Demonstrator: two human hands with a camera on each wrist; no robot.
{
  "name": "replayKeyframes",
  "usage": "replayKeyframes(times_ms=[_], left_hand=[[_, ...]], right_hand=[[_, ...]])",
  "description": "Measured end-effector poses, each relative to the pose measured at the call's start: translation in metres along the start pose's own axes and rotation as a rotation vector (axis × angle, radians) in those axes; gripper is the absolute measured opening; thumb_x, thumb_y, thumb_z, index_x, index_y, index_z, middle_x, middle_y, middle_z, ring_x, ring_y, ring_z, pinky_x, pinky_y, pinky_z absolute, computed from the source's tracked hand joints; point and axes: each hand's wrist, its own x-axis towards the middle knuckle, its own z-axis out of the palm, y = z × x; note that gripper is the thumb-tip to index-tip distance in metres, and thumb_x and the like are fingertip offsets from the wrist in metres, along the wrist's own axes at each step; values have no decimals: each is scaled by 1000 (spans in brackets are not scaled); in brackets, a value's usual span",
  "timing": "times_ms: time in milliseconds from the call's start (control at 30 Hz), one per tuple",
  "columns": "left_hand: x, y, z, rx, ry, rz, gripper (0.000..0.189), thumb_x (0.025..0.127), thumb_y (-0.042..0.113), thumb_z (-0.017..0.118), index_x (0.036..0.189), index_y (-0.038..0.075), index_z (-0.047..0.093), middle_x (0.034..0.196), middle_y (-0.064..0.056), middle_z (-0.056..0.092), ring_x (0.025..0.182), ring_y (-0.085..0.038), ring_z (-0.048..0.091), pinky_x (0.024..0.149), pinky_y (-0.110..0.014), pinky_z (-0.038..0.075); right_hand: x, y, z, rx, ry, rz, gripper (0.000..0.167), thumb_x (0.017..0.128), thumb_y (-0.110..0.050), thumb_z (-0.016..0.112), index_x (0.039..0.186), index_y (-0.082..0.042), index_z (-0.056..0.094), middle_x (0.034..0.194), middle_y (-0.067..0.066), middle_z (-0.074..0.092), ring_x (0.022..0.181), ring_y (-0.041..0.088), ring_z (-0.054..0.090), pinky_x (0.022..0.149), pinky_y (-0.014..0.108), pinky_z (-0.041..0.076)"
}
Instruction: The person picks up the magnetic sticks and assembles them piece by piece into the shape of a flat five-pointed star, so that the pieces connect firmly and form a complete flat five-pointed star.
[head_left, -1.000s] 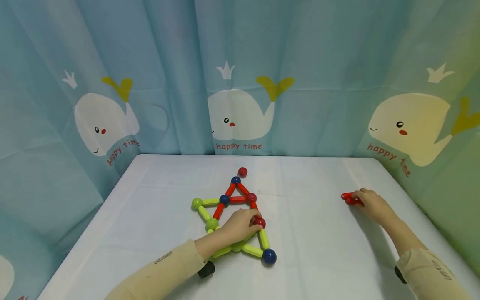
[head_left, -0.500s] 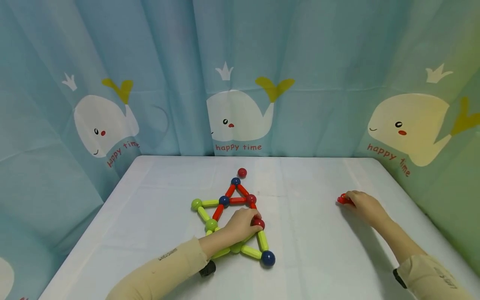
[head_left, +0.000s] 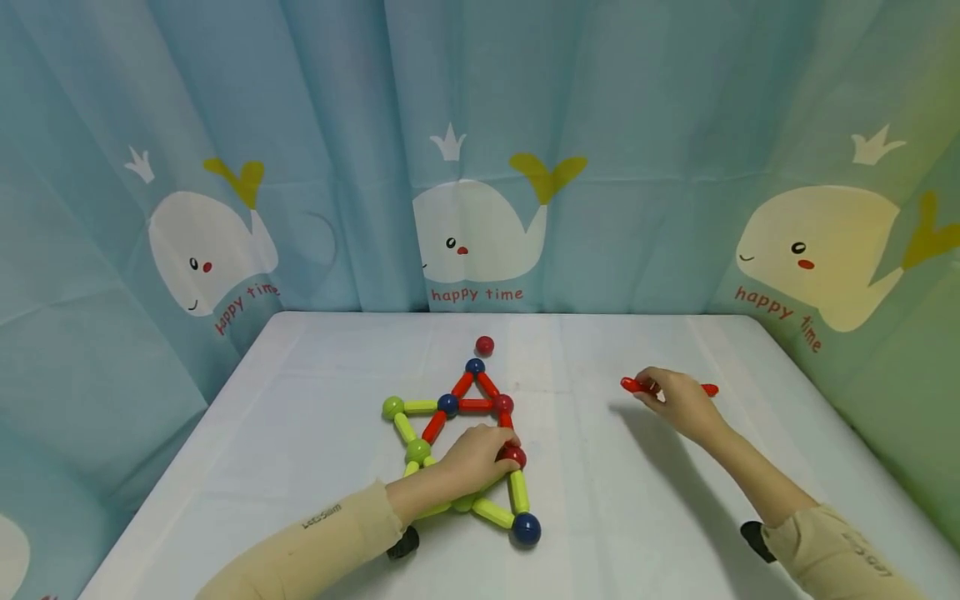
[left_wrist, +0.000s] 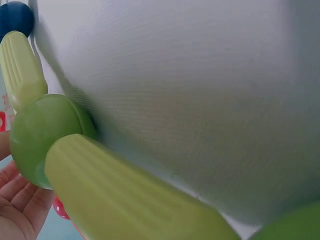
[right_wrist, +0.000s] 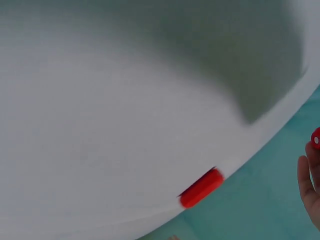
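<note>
A flat figure of magnetic balls and rods lies on the table, with red rods (head_left: 476, 406) at the far end and yellow-green rods (head_left: 519, 492) nearer. My left hand (head_left: 474, 460) pinches a red ball (head_left: 513, 457) on its right side and covers part of the figure. In the left wrist view, a green ball (left_wrist: 47, 140) and a yellow-green rod (left_wrist: 125, 195) block much of that hand (left_wrist: 20, 210). Raised over the table at the right, my right hand (head_left: 684, 404) pinches a red magnetic rod (head_left: 630, 384). Another red rod (right_wrist: 201, 188) lies on the table behind it.
A loose red ball (head_left: 484, 345) sits beyond the figure's far blue ball (head_left: 475, 367). Another blue ball (head_left: 527, 528) marks the near right corner. The white table (head_left: 300, 350) ends at a blue curtain (head_left: 360, 208) with whales.
My right hand has moved left and lifted with one red rod, leaving another behind on the table. The figure's near end has shifted slightly towards me and left, with my left hand still on it.
</note>
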Motion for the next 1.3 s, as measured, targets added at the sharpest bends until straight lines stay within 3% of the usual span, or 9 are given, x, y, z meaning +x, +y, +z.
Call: replayKeyframes(times_ms=[167,367,567,867,1100,1300], left_hand=[[-4,-1,1,-8,21,8,27,86,24,69,110,11,66,95,2,68,82,-8,54,75,-20,47],[-9,-1,4,-25,51,-11,25,83,24,71,103,9,68,82,4,66,70,-5,51,66,-17,45],[-9,-1,6,-72,82,-40,19,82,22,73,94,8,69,74,4,62,64,-4,49,61,-15,43],[-10,-4,6,-125,103,-18,19,82,20,73,93,6,71,72,4,61,63,-4,46,59,-15,40],[-9,-4,4,-141,115,-19,16,81,20,74,90,6,72,72,4,62,64,-4,45,60,-15,40],[-10,-5,6,-154,108,-21,17,81,20,74,89,6,72,77,1,65,67,-4,49,63,-15,42]], right_hand=[[7,-23,9,127,-10,-43,14,78,0,72,91,-1,66,80,5,68,73,18,61,67,34,52],[11,-49,20,287,-105,-60,15,80,1,69,95,-2,66,86,5,68,78,16,61,68,24,52],[12,-70,32,364,-188,-87,16,82,-1,68,98,1,65,92,10,68,82,20,61,71,27,53],[12,-89,50,382,-264,-150,16,82,0,68,98,1,66,93,10,68,84,21,62,73,27,54],[26,-98,56,354,-218,-123,11,82,-1,69,92,2,67,86,10,68,75,15,59,68,22,51],[39,-101,67,320,-195,-32,8,82,-2,69,89,2,68,82,9,67,72,14,57,66,25,51]])
